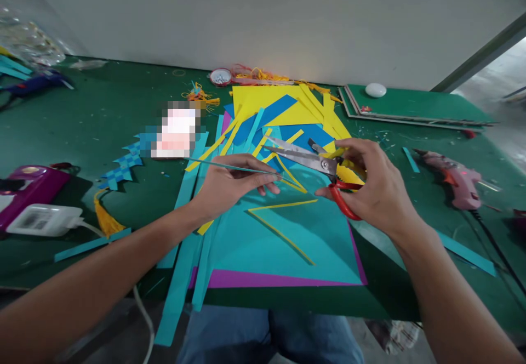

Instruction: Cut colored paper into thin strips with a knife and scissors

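Observation:
My left hand (234, 183) pinches a thin teal paper strip (213, 164) that runs from upper left across my fingers. In my right hand (376, 186) are red-handled scissors (306, 158), blades slightly apart and pointing left toward the strip. Both hands hover above a large teal paper sheet (287, 243) that lies on a purple sheet (263, 280). Thin yellow strips (283, 232) lie on the teal sheet.
Yellow and blue sheets and strips (279, 112) are piled behind my hands on the green table (102, 117). A pink glue gun (452, 175) lies at right, a purple device (28, 188) and white adapter (43, 220) at left. Woven blue pieces (123, 166) and a stacked green board (415, 106) are nearby.

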A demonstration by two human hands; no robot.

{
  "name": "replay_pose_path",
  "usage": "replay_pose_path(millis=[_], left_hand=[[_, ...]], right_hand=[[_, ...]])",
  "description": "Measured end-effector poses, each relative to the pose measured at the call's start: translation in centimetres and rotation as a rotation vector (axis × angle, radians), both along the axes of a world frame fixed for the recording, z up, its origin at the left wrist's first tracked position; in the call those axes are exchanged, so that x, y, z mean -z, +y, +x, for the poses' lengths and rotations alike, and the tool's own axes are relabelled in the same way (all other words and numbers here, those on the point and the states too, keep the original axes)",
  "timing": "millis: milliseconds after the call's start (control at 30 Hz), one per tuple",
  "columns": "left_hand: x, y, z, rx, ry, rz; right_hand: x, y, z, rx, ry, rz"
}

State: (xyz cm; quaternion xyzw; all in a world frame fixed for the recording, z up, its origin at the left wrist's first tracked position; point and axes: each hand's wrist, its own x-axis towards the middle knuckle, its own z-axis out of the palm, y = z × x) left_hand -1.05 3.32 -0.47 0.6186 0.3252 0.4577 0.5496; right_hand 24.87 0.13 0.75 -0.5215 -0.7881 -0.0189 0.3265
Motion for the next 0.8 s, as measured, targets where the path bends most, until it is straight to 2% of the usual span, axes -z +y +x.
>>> replay_pose_path(millis=[67, 133, 233, 333, 533, 700, 800], left_hand=[[0.0, 0.0, 0.0, -0.002, -0.003, -0.009], [0.1, 0.0, 0.0, 0.001, -0.023, -0.020], [0.1, -0.1, -0.1, 0.006, 0.004, -0.048], [-0.1, -0.2, 0.1, 0.024, 0.049, -0.084], [-0.3, -0.2, 0.3, 0.027, 0.036, -0.112], [-0.2, 0.1, 0.2, -0.041, 0.066, -0.087], [-0.2, 0.1, 0.2, -0.075, 0.023, -0.082]], right_hand=[[-0.1, 0.0, 0.0, -0.014, 0.018, -0.057], [-0.2, -0.1, -0.2, -0.017, 0.105, -0.185], [-0.3, -0.4, -0.9, -0.086, 0.452, -0.439], [-0.4, -0.7, -2.0, -0.165, 0.684, -0.579], [-0.4, -1.1, -3.2, -0.164, 0.663, -0.567], [-0.7, -1.1, -2.4, -0.162, 0.539, -0.509], [-0.6, -0.9, -1.7, -0.132, 0.449, -0.417]])
